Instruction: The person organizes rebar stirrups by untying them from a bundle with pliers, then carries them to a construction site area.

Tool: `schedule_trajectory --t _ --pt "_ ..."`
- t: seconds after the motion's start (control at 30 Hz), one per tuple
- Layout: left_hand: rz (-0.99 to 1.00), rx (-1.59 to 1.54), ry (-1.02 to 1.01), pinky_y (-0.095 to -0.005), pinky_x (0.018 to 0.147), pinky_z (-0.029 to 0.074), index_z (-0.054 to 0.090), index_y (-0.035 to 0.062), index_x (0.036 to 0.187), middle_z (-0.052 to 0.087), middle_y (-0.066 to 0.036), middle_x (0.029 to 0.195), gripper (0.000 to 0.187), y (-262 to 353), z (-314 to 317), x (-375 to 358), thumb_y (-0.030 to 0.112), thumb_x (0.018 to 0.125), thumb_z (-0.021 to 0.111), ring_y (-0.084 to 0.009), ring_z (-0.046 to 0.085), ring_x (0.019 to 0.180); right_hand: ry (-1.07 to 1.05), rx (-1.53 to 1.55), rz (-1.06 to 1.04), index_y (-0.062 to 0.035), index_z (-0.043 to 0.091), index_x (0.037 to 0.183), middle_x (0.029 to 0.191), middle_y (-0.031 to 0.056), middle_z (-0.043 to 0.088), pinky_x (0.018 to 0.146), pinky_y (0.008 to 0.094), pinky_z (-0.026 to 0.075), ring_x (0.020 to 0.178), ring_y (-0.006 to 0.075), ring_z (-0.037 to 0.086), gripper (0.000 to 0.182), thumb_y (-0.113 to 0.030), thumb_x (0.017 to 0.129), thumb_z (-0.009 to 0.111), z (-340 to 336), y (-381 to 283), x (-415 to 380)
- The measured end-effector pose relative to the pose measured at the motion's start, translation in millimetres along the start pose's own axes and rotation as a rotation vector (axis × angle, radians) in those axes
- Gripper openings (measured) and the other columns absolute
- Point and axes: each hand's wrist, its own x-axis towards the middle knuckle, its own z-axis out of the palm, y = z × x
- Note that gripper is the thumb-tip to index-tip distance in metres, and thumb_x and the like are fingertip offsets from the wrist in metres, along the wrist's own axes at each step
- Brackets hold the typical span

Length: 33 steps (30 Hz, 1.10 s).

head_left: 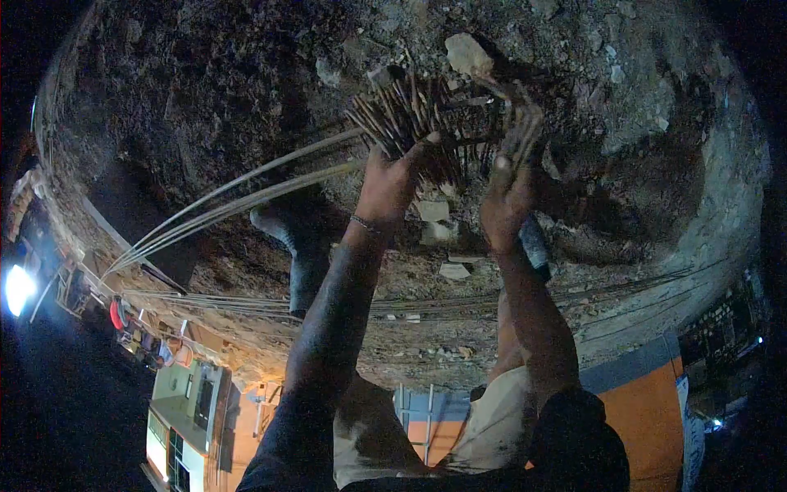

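A bundle of thin brown rods (398, 115) lies on the dark soil at the upper middle, its ends fanned out. My left hand (392, 176) is closed over the near side of the bundle, thumb pointing right. To the right of the bundle, my right hand (512, 156) is open, its long fingers stretched away from me above the soil, with nothing seen in it. Long pale rods (246, 187) curve from the far left toward the bundle and my left hand.
A large stone (468, 55) sits beyond my right hand. Flat stone pieces (433, 211) lie nearer me. More long rods (238, 303) cross the ground by my feet. A building (179, 418), a person (176, 353) and a bright lamp (18, 289) show at the lower left.
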Motion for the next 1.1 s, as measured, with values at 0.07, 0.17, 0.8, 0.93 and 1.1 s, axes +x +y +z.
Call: schedule_trajectory --t 0.07,0.17,0.8,0.93,1.1 --pt "-0.08 -0.198 0.076 -0.0335 0.085 0.043 0.06 -0.0007 0.104 0.061 -0.011 0.107 0.029 11 -1 -1 0.022 0.085 0.063 -0.0183 0.057 0.097 0.039 -0.073 -0.172 0.0053 0.047 0.12 0.116 0.0189 0.055 0.078 0.0391 0.046 0.099 0.0255 0.056 0.05 -0.038 0.094 0.047 -2 -17 3" --pt "-0.223 -0.605 0.065 -0.0334 0.086 0.043 0.06 -0.0017 0.102 0.059 -0.012 0.111 0.029 24 -11 2 0.021 0.084 0.064 -0.0187 0.056 0.1 -0.049 -0.135 -0.152 -0.0021 0.045 0.123 0.104 0.0086 0.055 0.084 0.036 0.041 0.094 0.017 0.052 0.036 -0.027 0.096 0.046 -12 -25 6" --pt "-0.12 -0.571 0.099 -0.0313 0.08 0.048 0.058 -0.0016 0.104 0.065 -0.007 0.094 0.033 -9 -13 -3 0.023 0.083 0.067 -0.0159 0.061 0.089 -0.14 -0.161 0.082 -0.0047 0.028 0.139 0.136 0.0205 0.034 0.102 0.0412 0.031 0.127 0.024 0.033 0.063 -0.04 0.091 0.051 -29 -31 -1" --pt "-0.361 -0.694 -0.051 -0.0313 0.096 0.041 0.045 -0.0043 0.127 0.052 -0.013 0.127 0.036 24 -32 -7 0.008 0.093 0.041 -0.0204 0.051 0.115 -0.055 0.243 0.274 -0.0036 0.054 0.099 0.071 0.0014 0.051 0.056 0.0268 0.038 0.061 0.0098 0.047 0.03 -0.033 0.093 0.051 -31 -76 0" --pt "-0.412 -0.881 -0.016 -0.0332 0.096 0.042 0.046 -0.0037 0.125 0.057 -0.013 0.12 0.035 13 -28 -9 0.003 0.091 0.045 -0.0211 0.051 0.115 -0.058 0.24 0.203 -0.0037 0.056 0.099 0.068 0.0008 0.052 0.052 0.0274 0.04 0.055 0.0112 0.049 0.032 -0.035 0.092 0.054 -38 -82 4"
